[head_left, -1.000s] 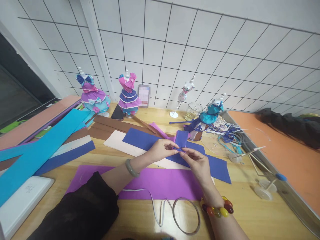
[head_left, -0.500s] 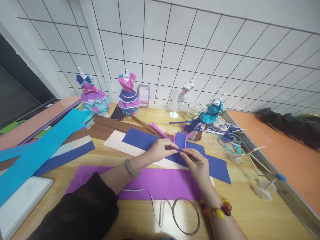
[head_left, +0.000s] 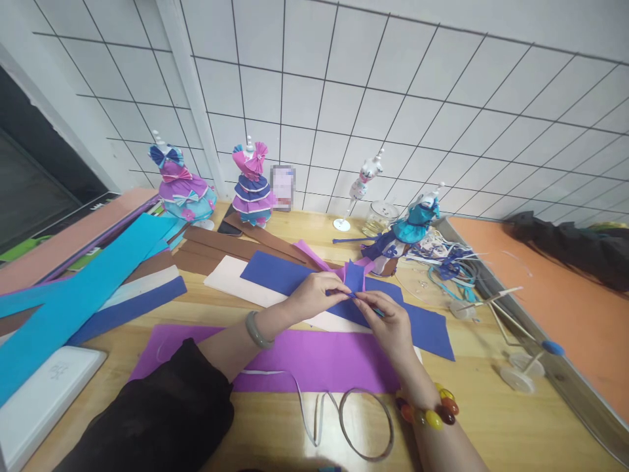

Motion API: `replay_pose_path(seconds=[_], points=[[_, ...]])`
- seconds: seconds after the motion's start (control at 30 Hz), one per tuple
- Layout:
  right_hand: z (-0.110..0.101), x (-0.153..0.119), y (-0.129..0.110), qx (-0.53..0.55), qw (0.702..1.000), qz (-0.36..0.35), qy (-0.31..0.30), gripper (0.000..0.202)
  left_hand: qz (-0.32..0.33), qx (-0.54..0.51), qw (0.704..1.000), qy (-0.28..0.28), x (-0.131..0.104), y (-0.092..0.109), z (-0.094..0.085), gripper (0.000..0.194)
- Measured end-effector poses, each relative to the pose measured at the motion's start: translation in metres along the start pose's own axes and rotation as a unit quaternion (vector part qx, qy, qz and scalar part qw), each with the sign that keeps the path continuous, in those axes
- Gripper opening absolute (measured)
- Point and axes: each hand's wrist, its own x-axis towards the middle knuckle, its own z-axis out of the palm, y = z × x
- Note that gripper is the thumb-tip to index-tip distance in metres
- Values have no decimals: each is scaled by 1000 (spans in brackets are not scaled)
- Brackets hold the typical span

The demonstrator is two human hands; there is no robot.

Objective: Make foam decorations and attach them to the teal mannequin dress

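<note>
Between both hands is a small blue strip with purple edges, pinched along its near end; whether it is paper or fabric I cannot tell. My left hand holds that end from the left, thumb and forefinger pressed together. From the right, my right hand pinches the same end, its fingertips almost touching the left ones. Under the hands lie a wide dark blue strip and a pale pink strip. Closer to me a broad purple strip lies flat beneath both forearms.
Small dress forms in ruffled dresses and a bare form stand along the tiled wall. A glass jar sits behind. Turquoise strips and a white box are left; a ribbon roll lies in front.
Both hands stay nearly in place, still pinching the blue strip's near end. Only very slight finger movement shows.
</note>
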Motion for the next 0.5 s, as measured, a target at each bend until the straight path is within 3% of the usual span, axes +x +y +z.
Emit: replay_pose_path(seconds=[0.3, 0.5], points=[[0, 0, -2, -22, 1000, -15, -3, 12, 25, 42, 999, 16, 0, -2, 1, 12], [1, -1, -4, 1, 1000, 23, 14, 11, -13, 3, 1000, 25, 0, -1, 1, 11]])
